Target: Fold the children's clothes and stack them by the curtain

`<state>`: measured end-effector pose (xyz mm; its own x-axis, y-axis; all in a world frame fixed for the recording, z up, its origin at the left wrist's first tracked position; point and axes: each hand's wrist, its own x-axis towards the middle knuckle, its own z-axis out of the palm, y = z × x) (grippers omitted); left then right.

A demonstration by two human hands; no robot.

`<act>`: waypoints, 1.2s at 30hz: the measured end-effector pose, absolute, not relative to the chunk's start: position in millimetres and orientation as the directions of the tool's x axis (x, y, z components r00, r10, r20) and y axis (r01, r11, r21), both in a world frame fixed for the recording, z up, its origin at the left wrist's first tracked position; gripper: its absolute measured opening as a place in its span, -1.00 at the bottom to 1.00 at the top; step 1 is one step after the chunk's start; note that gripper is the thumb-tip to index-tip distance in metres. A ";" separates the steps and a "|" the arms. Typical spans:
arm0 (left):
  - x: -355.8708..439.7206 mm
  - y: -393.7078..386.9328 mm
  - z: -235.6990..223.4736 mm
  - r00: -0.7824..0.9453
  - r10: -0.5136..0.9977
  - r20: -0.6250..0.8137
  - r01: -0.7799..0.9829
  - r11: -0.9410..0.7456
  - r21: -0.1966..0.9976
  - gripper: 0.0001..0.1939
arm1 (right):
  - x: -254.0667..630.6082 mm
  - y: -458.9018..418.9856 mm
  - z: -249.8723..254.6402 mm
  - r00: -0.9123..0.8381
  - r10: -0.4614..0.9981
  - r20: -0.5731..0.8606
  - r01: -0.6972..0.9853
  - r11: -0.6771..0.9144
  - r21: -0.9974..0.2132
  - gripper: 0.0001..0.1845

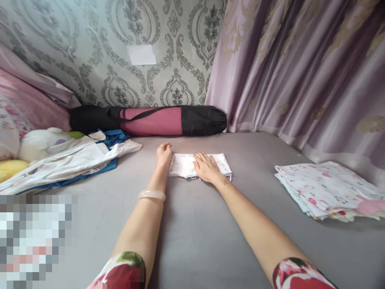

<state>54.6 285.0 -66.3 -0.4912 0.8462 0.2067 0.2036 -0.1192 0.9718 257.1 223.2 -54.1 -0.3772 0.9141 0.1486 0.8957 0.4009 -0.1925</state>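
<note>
Your left sleeve (123, 273), at the bottom of the frame left of centre, is printed in red, white and green; your right sleeve (300, 273), lower right, shows red, pink and white, dark-edged. You wear a smooth, pale bangle (152, 195) on your left forearm. Small dark marks dot your left hand (164, 153), right hand (207, 166) and right wrist (225, 182).

Damask-patterned wallpaper (174, 24), mauve curtain (270, 68), grey sheet (192, 224)
</note>
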 end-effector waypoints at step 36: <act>55.3 280.5 -55.6 -0.577 0.805 -0.137 -0.281 -0.038 0.959 -0.88 | 163.4 218.0 -41.7 -0.409 0.909 0.084 0.882 0.417 -0.221 -0.33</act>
<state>55.3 280.5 -55.6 -0.5769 0.8053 -0.1366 -0.2806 -0.0383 0.9591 163.4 218.0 -41.7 -0.4086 0.9089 0.0837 0.8818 0.4168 -0.2209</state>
